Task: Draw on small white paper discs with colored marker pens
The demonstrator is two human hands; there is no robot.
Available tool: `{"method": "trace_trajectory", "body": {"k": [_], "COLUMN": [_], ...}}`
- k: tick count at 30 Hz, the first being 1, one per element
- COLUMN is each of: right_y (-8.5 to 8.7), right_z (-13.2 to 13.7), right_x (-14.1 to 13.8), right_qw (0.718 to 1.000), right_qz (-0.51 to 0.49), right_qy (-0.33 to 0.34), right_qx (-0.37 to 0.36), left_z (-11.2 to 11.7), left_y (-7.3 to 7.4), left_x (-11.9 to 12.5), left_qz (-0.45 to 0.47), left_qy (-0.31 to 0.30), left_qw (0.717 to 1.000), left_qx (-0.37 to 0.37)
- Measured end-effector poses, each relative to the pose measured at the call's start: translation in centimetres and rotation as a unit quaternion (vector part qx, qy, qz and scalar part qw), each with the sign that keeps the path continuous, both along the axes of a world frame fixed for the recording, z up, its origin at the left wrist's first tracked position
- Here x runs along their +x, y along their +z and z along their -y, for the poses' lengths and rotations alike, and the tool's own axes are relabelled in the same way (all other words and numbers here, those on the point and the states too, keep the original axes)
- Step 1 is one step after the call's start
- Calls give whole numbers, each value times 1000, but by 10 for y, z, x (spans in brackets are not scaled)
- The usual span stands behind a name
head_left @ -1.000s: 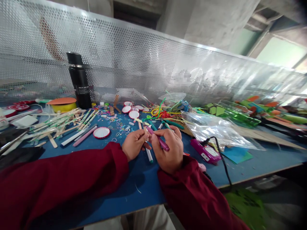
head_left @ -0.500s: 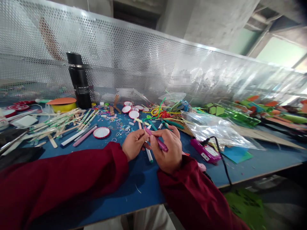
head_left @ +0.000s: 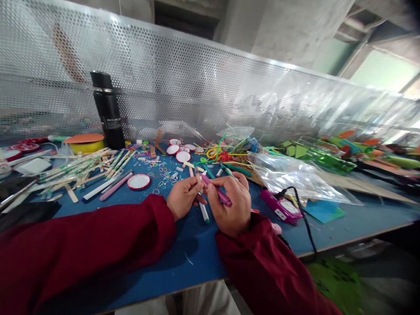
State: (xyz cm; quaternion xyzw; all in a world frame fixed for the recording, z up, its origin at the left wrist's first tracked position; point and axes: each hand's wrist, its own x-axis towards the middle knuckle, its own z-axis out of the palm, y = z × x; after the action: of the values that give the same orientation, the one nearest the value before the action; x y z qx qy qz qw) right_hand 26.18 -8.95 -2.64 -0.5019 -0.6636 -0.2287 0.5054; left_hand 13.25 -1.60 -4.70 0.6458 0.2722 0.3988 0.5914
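Near the middle of the blue table, my left hand [head_left: 183, 199] is closed, its thumb and fingers pinching a short flat wooden craft stick [head_left: 198, 176] that points up and away. My right hand [head_left: 231, 203] is wrapped round a slim purple pen-shaped tool [head_left: 224, 197]. Its front end meets or nearly meets the stick; whether it is a marker or a cutter I cannot tell. Below the hands lies a white marker with a green end [head_left: 205, 213], partly hidden by the left fingers.
Left of my hands lie a red-rimmed lid [head_left: 138, 182], a pink marker [head_left: 115, 186] and a pile of craft sticks [head_left: 82, 170]. A black bottle [head_left: 110, 113] stands behind. To the right are a purple corded device [head_left: 281, 207] and a clear plastic bag [head_left: 295, 175].
My right hand and the purple tool have shifted slightly to the right. The left hand holds nearly the same spot, with more of the stick's face showing.
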Motion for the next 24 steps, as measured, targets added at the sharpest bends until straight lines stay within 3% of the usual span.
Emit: {"method": "trace_trajectory", "body": {"k": [24], "right_y": [0], "right_z": [1], "right_x": [0], "right_qw": [1000], "right_qz": [-3], "right_qy": [1], "right_qx": [-4], "left_z": [-1], "left_y": [-1], "left_x": [0], "left_qz": [0], "left_qy": [-7], "left_qw": [1000], "left_qx": [1]}}
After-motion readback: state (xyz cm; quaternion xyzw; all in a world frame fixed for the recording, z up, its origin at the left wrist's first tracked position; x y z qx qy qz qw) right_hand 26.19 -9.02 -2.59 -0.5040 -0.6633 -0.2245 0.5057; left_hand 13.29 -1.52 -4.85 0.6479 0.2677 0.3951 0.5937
